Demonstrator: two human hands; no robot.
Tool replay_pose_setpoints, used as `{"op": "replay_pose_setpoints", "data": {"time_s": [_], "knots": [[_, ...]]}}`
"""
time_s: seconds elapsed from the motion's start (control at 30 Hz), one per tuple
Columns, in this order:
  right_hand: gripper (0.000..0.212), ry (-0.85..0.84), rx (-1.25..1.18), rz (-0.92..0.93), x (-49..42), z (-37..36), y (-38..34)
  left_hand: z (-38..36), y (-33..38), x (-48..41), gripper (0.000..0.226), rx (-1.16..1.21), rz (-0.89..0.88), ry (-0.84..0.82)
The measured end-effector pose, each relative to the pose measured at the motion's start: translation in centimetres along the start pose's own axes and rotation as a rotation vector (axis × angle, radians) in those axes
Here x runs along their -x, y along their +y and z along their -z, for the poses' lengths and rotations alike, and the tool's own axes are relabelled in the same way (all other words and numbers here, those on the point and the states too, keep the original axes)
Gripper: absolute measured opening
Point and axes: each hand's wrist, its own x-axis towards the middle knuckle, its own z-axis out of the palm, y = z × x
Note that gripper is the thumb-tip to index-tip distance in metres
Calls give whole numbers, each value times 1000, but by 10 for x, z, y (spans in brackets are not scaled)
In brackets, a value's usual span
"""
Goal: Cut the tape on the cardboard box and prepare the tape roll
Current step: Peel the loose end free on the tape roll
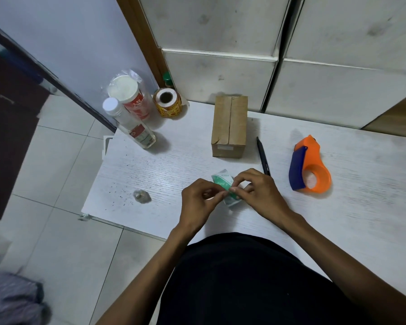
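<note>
Both forearms reach in over the white wood-grain tabletop (150, 174). The left hand (201, 202) and the right hand (258, 193) meet — each with fingers curled and pinched on a small green-and-white tape roll (223, 181) held just above the surface. Beyond them stands the brown cardboard box (230, 127), its taped seam facing up. A black pen (262, 156) lies beside it; an orange-and-blue tape dispenser (308, 167) sits further right. Pale floor tiles lie left.
</note>
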Motion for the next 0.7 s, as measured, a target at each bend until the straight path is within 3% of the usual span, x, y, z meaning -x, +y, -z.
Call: {"op": "replay_pose_setpoints", "data": {"time_s": [0.27, 0.7], "knots": [[9, -55, -161, -99, 7, 8, -3, 2, -5, 8, 9, 136, 92, -46], [8, -77, -221, -213, 3, 13, -6, -10, -1, 19, 15, 371, 328, 65]]}}
